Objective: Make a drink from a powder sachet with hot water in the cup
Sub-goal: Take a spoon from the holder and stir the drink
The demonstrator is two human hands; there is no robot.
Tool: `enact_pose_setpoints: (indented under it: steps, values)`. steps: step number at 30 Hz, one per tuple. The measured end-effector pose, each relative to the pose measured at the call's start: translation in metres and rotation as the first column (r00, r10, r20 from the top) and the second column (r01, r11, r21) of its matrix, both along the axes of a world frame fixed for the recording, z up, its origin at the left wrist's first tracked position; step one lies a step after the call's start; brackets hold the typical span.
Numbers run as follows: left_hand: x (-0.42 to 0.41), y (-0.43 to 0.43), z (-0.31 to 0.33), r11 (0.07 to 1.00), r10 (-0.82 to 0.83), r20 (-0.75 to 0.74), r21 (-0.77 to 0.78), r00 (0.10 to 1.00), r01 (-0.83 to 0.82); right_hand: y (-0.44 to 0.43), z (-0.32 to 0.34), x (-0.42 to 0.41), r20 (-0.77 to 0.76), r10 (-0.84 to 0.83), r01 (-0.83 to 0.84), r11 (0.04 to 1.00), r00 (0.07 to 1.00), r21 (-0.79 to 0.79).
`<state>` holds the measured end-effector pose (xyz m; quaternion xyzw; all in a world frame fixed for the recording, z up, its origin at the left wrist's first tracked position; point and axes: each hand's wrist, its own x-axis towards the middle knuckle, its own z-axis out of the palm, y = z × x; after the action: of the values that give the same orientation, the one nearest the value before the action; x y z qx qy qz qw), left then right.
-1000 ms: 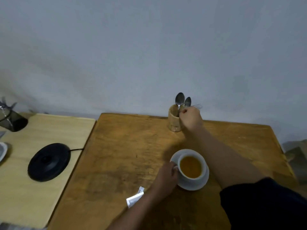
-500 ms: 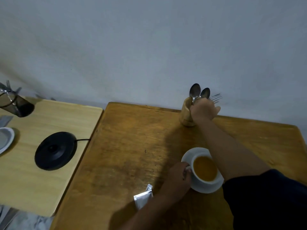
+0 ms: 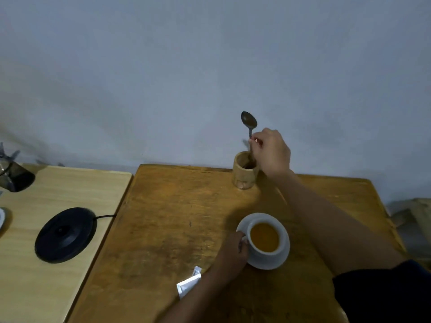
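At 12 o'clock on the brown wooden surface [image 3: 175, 217], the right hand [image 3: 270, 151], fingers now pinching 1 metal spoon [image 3: 249, 121], has lifted it from the bamboo holder [image 3: 243, 176] for stirring, while left hand [image 3: 233, 251] fingers grip the white cup of orange drink [image 3: 264, 238].

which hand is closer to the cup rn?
Left. The left hand is at the cup, fingers on its handle side over the saucer. The right hand is far back at the wooden holder, pinching a spoon.

One head-worn camera looks forward and down across the wooden table [image 3: 177, 229] toward the wall [image 3: 210, 66] behind its far edge.
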<state>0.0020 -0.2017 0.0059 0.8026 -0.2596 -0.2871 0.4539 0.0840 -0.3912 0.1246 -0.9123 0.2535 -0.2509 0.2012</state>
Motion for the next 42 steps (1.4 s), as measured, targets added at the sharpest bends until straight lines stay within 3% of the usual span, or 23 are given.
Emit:
enact_pose_setpoints:
  steps: [3, 6, 8, 11, 15, 18, 22, 27, 33, 37, 42]
  values:
    - [0.000, -0.001, 0.001, 0.999, 0.012, -0.007, 0.047, 1.000, -0.011, -0.008, 0.029, -0.023, -0.059, 0.130, -0.134, 0.988, 0.990, -0.079]
    - [-0.003, -0.003, 0.002, 0.996, 0.041, 0.025, 0.078, 0.999, -0.043, -0.014, 0.048, -0.054, -0.259, 0.203, -0.240, 0.963, 0.944, -0.122]
    - [-0.004, -0.005, 0.002, 0.994, 0.036, 0.066, 0.102, 0.997, -0.043, -0.018, 0.052, -0.078, -0.424, 0.250, -0.330, 0.935, 0.871, -0.128]
    - [-0.005, -0.004, 0.001, 0.996, 0.032, 0.075, 0.082, 0.997, -0.038, -0.021, 0.053, -0.112, -0.596, 0.323, -0.401, 0.916, 0.735, 0.001]
    - [-0.007, -0.003, 0.000, 0.997, 0.044, 0.042, 0.057, 0.998, -0.046, -0.021, 0.047, -0.140, -0.757, 0.331, -0.416, 0.905, 0.563, 0.087]
    - [-0.006, -0.004, -0.001, 0.995, 0.064, 0.010, 0.079, 0.998, -0.064, -0.014, 0.037, -0.148, -0.812, 0.292, -0.422, 0.905, 0.505, 0.062]
    - [-0.007, -0.004, -0.002, 0.993, 0.079, -0.012, 0.087, 0.997, -0.078, 0.003, 0.020, -0.150, -0.813, 0.251, -0.401, 0.916, 0.526, 0.023]
    - [-0.010, -0.006, -0.001, 0.990, 0.112, -0.031, 0.085, 0.993, -0.109, 0.014, -0.004, -0.150, -0.764, 0.298, -0.254, 0.950, 0.573, 0.181]
    - [-0.011, -0.006, 0.001, 0.991, 0.106, -0.065, 0.092, 0.992, -0.100, 0.019, -0.005, -0.154, -0.574, 0.293, -0.059, 0.919, 0.764, 0.391]
    - [-0.013, -0.007, 0.001, 0.989, 0.119, -0.062, 0.099, 0.991, -0.113, 0.026, -0.006, -0.157, -0.438, 0.288, -0.067, 0.889, 0.852, 0.453]
    - [-0.013, -0.008, 0.000, 0.989, 0.122, -0.058, 0.088, 0.991, -0.116, 0.036, -0.005, -0.158, -0.401, 0.391, -0.241, 0.895, 0.829, 0.375]
